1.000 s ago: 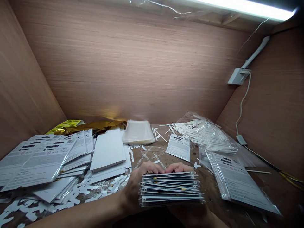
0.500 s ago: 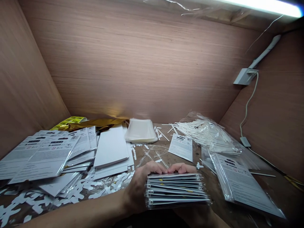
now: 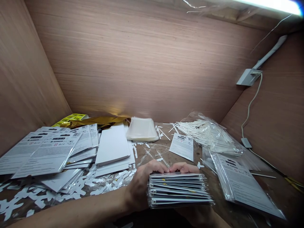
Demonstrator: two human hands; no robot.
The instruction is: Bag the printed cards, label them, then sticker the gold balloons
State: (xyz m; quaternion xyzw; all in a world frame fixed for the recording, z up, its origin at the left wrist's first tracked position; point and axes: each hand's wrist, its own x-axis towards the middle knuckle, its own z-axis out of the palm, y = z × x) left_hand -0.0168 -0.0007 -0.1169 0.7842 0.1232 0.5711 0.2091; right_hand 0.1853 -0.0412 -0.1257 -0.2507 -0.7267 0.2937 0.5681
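Left hand (image 3: 140, 182) and right hand (image 3: 184, 167) both clamp a thick stack of flat white cards in clear plastic sleeves (image 3: 179, 191), held edge-on at bottom centre, near the body. Fingers of both hands curl over the far top edge, fingertips almost meeting; thumbs hidden, so can't tell how they press. Right wrist shows below the stack.

Handling: single cards look light and fairly stiff, the whole stack likely has some heft. Sleeve film probably slick, layers prone to slide or fan; corners could crease. Best hold: both short sides, with support underneath.

Just beyond the hands: brown tabletop (image 3: 212, 185), one grey-white printed card (image 3: 182, 146). Right: sleeved printed pack (image 3: 244, 180), clear bag of thin white sticks (image 3: 206, 134). Left: blank white card pile (image 3: 112, 144), overlapping printed cards (image 3: 47, 155), white cut-out scraps (image 3: 78, 189). Back: translucent sleeve stack (image 3: 142, 129), gold foil strip (image 3: 101, 121).
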